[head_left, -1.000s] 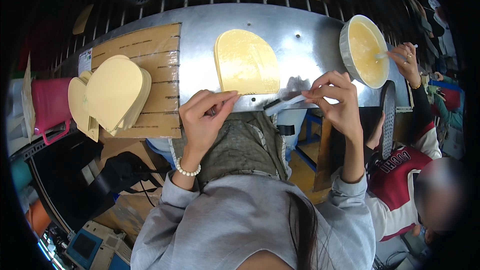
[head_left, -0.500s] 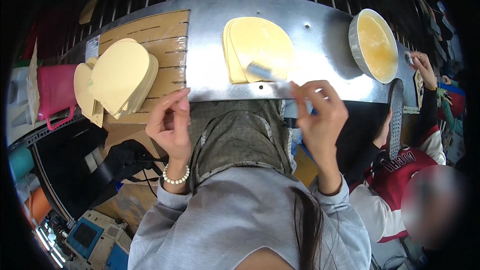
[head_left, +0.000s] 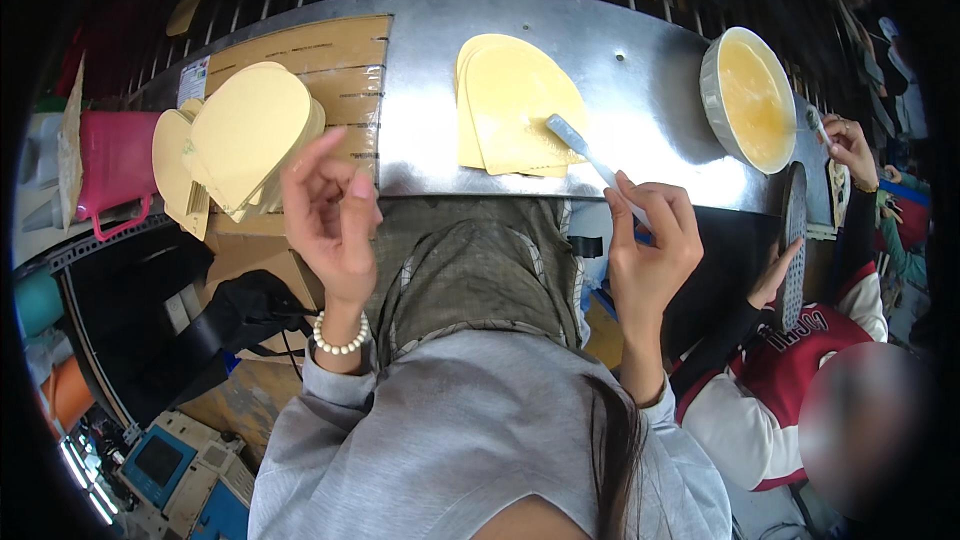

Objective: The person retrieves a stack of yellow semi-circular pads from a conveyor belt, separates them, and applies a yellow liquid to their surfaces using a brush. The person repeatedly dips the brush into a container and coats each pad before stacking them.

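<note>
My right hand (head_left: pixel 655 250) pinches the pale handle of a slim brush (head_left: pixel 585 145). Its flat grey-blue head lies on the top sheet of a small fanned stack of yellow, round-topped insole-like pieces (head_left: pixel 520 90) on the metal table. My left hand (head_left: pixel 332 215), a beaded bracelet at its wrist, hovers empty in front of the cardboard with its fingers apart. Close to that hand, a thicker pile of similar cream-yellow pieces (head_left: pixel 250 130) rests on the cardboard. A white bowl (head_left: pixel 712 100) of yellowish liquid, likely glue, stands at the table's right end.
Brown cardboard (head_left: pixel 345 50) covers the left part of the metal table (head_left: pixel 420 30). Metal bars run along the far edge. A pink bin (head_left: pixel 118 155) stands at far left. On the right, a co-worker in a red and white jacket (head_left: pixel 780 380) reaches past a perforated black strip (head_left: pixel 794 240).
The brush head has moved to the right over the top piece and is no longer blurred. My left hand has opened and risen slightly leftward. The co-worker's lower hand has come into view.
</note>
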`<state>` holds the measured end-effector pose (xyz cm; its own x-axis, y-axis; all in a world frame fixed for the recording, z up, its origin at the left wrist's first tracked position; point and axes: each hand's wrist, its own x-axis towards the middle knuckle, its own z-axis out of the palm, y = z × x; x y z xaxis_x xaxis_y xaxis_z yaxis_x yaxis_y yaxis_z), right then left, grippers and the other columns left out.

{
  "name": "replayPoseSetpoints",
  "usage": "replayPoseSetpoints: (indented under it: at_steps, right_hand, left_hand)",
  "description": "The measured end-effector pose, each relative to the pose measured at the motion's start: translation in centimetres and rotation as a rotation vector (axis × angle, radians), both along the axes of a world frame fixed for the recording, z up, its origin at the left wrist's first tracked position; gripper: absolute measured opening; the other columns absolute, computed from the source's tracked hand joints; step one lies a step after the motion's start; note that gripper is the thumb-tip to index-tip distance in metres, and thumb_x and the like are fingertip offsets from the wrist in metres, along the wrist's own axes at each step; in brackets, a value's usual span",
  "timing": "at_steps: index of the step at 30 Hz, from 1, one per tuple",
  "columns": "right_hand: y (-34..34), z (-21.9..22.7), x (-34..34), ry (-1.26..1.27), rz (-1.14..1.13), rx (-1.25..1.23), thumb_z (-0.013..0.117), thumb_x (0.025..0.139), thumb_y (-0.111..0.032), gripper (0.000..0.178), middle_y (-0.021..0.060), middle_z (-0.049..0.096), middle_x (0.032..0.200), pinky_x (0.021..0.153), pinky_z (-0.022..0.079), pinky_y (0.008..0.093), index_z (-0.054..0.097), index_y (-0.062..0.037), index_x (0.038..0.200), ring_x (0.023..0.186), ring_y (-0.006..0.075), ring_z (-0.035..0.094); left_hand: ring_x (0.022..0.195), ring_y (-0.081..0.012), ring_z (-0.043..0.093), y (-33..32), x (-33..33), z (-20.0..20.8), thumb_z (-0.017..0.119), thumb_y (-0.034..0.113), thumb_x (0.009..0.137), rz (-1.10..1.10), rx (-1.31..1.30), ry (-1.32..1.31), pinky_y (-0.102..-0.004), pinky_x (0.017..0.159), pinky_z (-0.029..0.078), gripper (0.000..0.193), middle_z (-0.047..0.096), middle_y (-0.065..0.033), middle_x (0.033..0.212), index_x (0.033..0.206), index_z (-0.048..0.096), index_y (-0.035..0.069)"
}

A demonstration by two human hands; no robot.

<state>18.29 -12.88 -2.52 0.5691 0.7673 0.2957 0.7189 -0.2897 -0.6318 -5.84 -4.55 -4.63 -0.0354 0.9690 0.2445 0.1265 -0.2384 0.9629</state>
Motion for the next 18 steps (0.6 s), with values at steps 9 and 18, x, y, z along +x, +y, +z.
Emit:
replayPoseSetpoints:
  at_steps: [9,18]
  right_hand:
    - [-1.6,-1.5,-0.1,0.058,0.207,0.082,0.087,0.078,0.0,0.022,-0.0003,0.067,0.086,0.047,0.03,0.0236,0.083,-0.0074,0.099,0.059,0.0047,0.044]
    - [0.2,-0.1,0.9,0.053,0.293,0.059,0.086,0.078,0.0,0.025,0.0019,0.068,0.086,0.052,0.038,0.0234,0.083,-0.0085,0.1,0.066,0.007,0.054]
  left_hand:
    - [0.141,-0.0332,0.047,4.6,0.2,0.9,0.08,0.012,0.077,-0.518,0.151,0.348,-0.046,0.119,0.038,0.104,0.044,-0.0225,0.153,0.162,0.02,0.005]
    - [0.152,-0.0408,0.029,5.5,4.0,-2.7,0.1,0.023,0.057,-0.508,0.169,0.529,-0.0503,0.124,0.032,0.135,0.026,-0.0205,0.164,0.163,0.018,0.009]
